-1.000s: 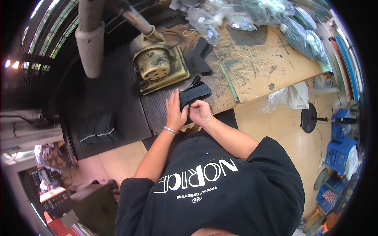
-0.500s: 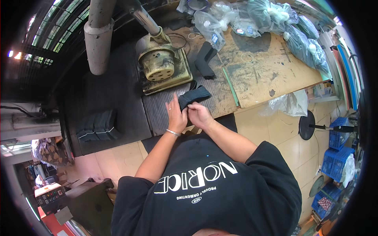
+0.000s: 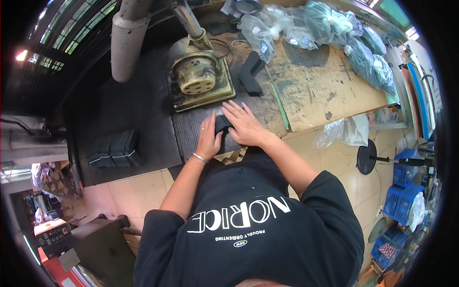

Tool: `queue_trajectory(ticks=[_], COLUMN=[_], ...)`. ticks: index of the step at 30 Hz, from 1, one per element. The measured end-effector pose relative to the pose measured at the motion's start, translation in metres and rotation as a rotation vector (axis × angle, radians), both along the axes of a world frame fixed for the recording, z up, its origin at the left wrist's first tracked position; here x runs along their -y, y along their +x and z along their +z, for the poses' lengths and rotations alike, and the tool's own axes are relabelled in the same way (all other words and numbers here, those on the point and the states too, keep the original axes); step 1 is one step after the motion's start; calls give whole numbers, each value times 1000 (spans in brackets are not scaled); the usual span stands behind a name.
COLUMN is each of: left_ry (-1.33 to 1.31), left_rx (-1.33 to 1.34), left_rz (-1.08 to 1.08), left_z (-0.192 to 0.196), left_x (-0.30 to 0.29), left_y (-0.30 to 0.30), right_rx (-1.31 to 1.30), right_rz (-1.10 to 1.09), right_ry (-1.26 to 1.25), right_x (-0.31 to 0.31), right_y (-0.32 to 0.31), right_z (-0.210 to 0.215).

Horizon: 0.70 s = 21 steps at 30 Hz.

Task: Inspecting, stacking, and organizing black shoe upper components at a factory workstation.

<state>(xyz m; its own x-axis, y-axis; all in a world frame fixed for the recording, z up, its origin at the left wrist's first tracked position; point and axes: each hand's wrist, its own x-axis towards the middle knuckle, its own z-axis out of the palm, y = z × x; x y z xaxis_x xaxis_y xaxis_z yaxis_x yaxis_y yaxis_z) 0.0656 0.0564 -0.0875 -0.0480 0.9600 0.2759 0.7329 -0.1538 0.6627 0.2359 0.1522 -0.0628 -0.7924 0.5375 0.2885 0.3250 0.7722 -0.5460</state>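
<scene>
A small black folded bundle (image 3: 222,123), its exact kind unclear, lies between my hands on the dark ribbed mat at the table's front edge. My left hand (image 3: 208,136) holds its left side, with fingers pointing away and the thumb at the near side. Across its right side and top, my right hand (image 3: 245,126) lies flat with fingers stretched out, hiding much of it. A bent black piece (image 3: 250,74) rests beyond my right hand. Just past my fingertips stands a worn yellowish machine base (image 3: 203,83) with a round, holed head.
Black bundles with white ties (image 3: 114,149) lie on the table's left part. Clear plastic bags (image 3: 330,21) crowd the far right. A thin green strip (image 3: 280,106) edges the brown board (image 3: 325,91). A thick grey pipe (image 3: 128,48) hangs at upper left. Blue crates (image 3: 402,203) stand at right.
My right hand has gone from pinching the bundle's near edge to lying flat over it with fingers extended. The bundle's right end, which stuck out, is now folded in or covered.
</scene>
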Motion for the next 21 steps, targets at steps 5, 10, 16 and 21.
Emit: queue_trajectory(ticks=[5, 10, 16, 21], left_ry=[20, -7, -237, -241], left_rx=[-95, -26, 258, 479], left_rz=[73, 73, 119, 112], left_z=[-14, -13, -1, -3], left_x=[0, 1, -14, -20], left_y=[12, 12, -22, -28], right_rx=[174, 121, 70, 94], right_rz=[3, -24, 11, -82], right_ry=[41, 66, 3, 64], right_x=[8, 8, -3, -6], right_y=[-15, -17, -18, -20], right_z=[3, -7, -6, 0])
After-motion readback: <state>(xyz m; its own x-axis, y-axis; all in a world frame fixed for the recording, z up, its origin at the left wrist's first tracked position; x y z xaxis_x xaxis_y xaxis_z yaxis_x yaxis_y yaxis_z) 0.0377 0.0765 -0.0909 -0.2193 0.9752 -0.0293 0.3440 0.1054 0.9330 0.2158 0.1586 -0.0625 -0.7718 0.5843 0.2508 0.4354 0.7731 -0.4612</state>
